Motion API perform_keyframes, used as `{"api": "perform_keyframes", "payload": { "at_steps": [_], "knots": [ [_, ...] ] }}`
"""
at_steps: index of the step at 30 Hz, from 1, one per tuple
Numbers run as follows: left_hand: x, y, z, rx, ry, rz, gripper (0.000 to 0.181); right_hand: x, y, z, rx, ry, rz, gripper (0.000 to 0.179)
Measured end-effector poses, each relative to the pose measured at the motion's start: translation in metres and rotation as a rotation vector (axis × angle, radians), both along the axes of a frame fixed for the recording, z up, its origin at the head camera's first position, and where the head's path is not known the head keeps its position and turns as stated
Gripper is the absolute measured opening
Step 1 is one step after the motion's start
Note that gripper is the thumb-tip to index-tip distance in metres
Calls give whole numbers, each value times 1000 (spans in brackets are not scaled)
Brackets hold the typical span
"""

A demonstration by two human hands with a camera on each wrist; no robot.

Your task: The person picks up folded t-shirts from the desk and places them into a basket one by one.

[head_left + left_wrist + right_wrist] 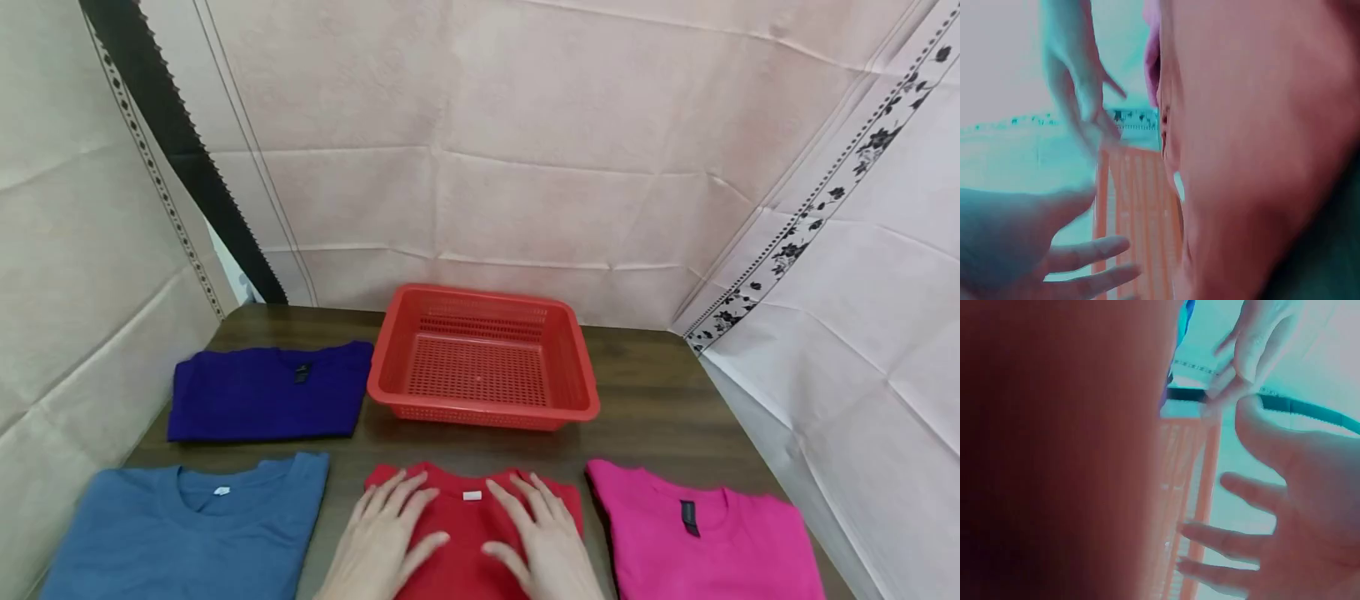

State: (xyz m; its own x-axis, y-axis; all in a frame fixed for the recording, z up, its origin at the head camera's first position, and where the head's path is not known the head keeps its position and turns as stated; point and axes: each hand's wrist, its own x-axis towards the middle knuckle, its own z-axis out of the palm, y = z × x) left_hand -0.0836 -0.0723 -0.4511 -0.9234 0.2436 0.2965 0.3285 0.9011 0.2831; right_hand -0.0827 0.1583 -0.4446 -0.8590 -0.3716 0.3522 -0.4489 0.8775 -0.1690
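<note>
A folded red T-shirt [461, 542] with a white neck label lies at the front middle of the table. My left hand [381, 533] is over its left side, fingers spread. Over the right side is my right hand [551, 542], also with spread fingers. In the left wrist view, the fingers of the left hand [1022, 250] appear slightly apart from the red cloth [1254, 137]. A similar gap shows in the right wrist view between the right hand [1297, 500] and the shirt [1060, 450]. Neither hand holds anything.
Behind the red shirt stands a red plastic basket [386, 367] with nothing in it. A folded blue T-shirt [202, 542] and a purple one [262, 400] lie to the left, a pink one [720, 550] to the right. Pale cloth [525, 167] hangs around the wooden table [652, 392].
</note>
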Motion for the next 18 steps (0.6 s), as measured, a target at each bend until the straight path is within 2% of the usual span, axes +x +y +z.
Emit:
{"api": "perform_keyframes", "payload": {
  "at_steps": [3,4,6,8,11,14,18],
  "knots": [
    [0,-18,5,69,-67,136,12,0,19,4,-41,-33,-83,30],
    [0,-25,5,82,-92,184,8,0,27,5,-46,-65,-132,21],
    [2,-41,5,89,-192,268,8,2,43,6,-36,-149,-243,10],
    [4,-56,2,90,-286,304,8,4,60,5,-25,-246,-334,10],
    [9,-71,-6,111,-406,304,11,7,79,0,-18,-412,-422,18],
    [13,-75,-15,143,-498,275,14,6,89,-7,-36,-549,-456,26],
    [15,-65,-25,233,-596,233,28,3,86,-18,-150,-614,-427,32]
  ]
}}
